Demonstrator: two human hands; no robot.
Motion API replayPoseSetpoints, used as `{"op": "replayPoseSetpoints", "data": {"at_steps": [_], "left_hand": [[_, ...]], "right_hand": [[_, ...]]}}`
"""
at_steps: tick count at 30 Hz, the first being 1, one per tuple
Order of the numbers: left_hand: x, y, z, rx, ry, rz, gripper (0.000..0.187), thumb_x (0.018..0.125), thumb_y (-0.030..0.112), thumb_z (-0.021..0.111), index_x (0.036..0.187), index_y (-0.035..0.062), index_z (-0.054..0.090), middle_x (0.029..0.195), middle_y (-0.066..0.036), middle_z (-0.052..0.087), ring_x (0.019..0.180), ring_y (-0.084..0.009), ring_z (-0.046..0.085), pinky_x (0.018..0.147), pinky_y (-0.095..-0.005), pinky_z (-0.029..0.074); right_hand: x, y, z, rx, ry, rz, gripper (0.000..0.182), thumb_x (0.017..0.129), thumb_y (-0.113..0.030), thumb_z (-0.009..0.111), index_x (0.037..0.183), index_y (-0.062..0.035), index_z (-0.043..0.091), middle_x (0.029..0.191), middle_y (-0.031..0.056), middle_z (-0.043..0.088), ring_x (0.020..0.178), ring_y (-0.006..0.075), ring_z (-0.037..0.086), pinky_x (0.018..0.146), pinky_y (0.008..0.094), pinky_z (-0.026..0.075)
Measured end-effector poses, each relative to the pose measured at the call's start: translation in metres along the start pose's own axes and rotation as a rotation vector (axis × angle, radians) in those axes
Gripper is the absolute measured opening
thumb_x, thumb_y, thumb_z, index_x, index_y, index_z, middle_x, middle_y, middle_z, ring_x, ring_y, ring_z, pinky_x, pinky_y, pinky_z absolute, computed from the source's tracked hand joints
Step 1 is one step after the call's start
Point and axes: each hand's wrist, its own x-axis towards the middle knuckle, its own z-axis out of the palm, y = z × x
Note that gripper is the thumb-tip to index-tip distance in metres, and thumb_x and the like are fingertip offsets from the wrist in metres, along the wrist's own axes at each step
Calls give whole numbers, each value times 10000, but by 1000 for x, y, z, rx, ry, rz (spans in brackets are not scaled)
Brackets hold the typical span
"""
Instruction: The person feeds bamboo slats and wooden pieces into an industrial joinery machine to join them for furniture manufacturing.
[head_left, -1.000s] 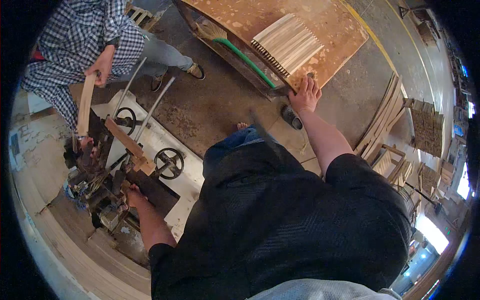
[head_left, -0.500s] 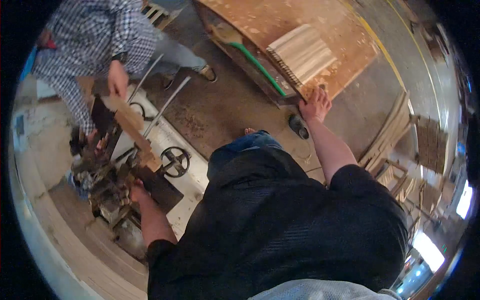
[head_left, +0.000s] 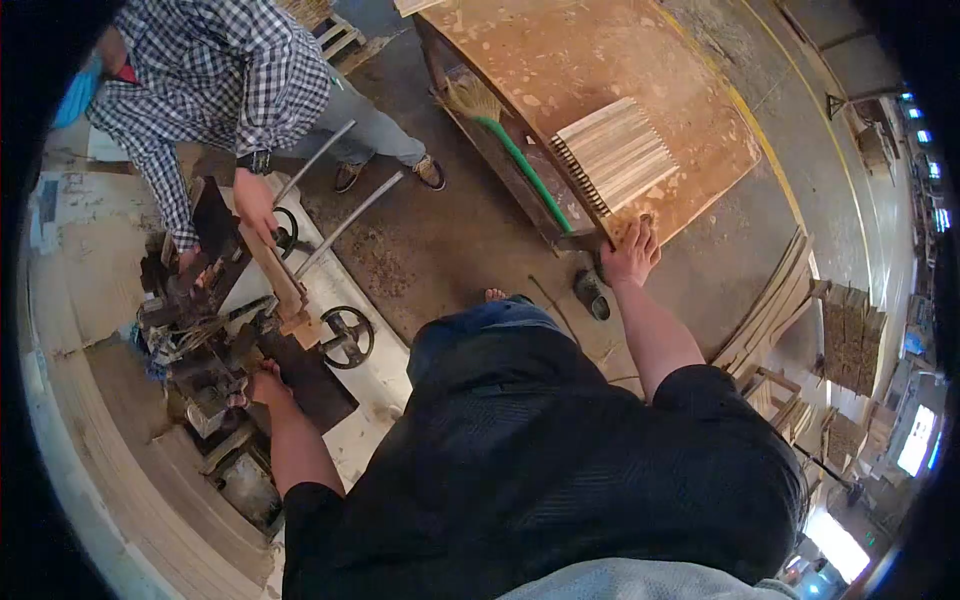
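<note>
My left hand [head_left: 265,385] is at the dark, dusty woodworking machine [head_left: 200,345], with its fingers curled around a part that I cannot make out. My right hand [head_left: 630,255] lies on the near corner of the wooden table [head_left: 700,200], fingers stretched over the top. Just beyond those fingertips is a stack of thin wooden slats [head_left: 615,155] with notched ends. Across the machine, a person in a checked shirt [head_left: 280,90] has one hand [head_left: 255,205] on a wooden piece [head_left: 272,268]. That person's other hand [head_left: 188,260] is at the machine's far side.
Black handwheels [head_left: 347,337] and two metal bars [head_left: 350,225] stick out from the machine's pale base. A green-handled broom [head_left: 525,170] leans under the table. A shoe [head_left: 591,294] lies on the floor. Long boards [head_left: 770,300] and stacked wood [head_left: 850,338] stand at right.
The view has shifted a little, so the table and slats sit lower. The person's hand across the machine has moved down along the wooden piece. My two hands stay at the machine and the table corner.
</note>
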Motion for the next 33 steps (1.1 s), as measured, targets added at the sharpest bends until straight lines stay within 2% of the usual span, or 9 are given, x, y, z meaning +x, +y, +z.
{"op": "replayPoseSetpoints", "data": {"at_steps": [4,7,11,12,14,15,19,26,33], "left_hand": [[-3,-12,13,-163,236,72,370,833,511,689,898,151,738,822,-133,702,761,-277,676,619,-459,506],[7,-56,55,-62,-108,-165,380,846,498,674,992,150,719,879,-135,712,758,-276,676,639,-469,505],[49,-38,128,-888,199,-275,352,872,426,656,867,76,680,777,-133,689,619,-243,639,552,-444,488],[18,-5,57,-1685,77,-765,289,900,341,640,819,65,669,755,-125,674,650,-234,655,533,-399,500],[11,-4,36,-201,111,-226,209,894,197,661,757,42,642,721,-110,652,598,-218,637,474,-366,498],[6,1,23,-205,104,-253,209,894,197,661,757,42,642,721,-110,652,598,-218,637,474,-366,498],[-14,35,-35,-1381,70,-831,205,890,111,646,724,-7,629,603,-65,607,483,-183,591,428,-351,488],[-23,40,-16,-1507,172,-770,212,880,186,669,931,-18,694,698,-135,694,577,-178,677,485,-326,528],[-96,106,-48,-1077,381,-378,374,842,296,682,1117,42,697,1009,-170,702,978,-361,652,891,-448,503]], "right_hand": [[0,-3,-7,3,-61,-6,847,781,-430,693,1474,-113,322,1496,132,358,1432,335,243,1166,516,171],[0,-5,-8,-39,-88,27,824,789,-436,687,1464,-95,359,1522,133,339,1439,341,243,1173,517,170],[1,-3,0,-89,-85,-47,834,784,-434,687,1468,-87,358,1526,142,341,1435,349,258,1163,530,185],[0,-1,-1,-105,-70,-58,858,794,-427,691,1485,-88,313,1522,147,346,1429,353,265,1155,532,197],[-2,-1,-6,-124,-50,-93,884,803,-420,694,1503,-89,268,1517,152,350,1423,357,272,1146,534,209],[-3,-2,-6,-128,-22,-94,864,787,-423,695,1481,-84,309,1508,160,359,1408,363,293,1137,535,225],[-1,0,-3,-121,25,-98,833,775,-420,692,1450,-73,348,1480,175,387,1370,370,342,1113,544,269],[4,0,-9,-167,-45,-105,838,771,-432,698,1439,-59,358,1512,205,351,1408,386,302,1112,568,271],[13,3,-32,-184,-192,-190,864,778,-425,691,1480,-86,319,1528,188,339,1402,400,307,1133,559,264]]}}
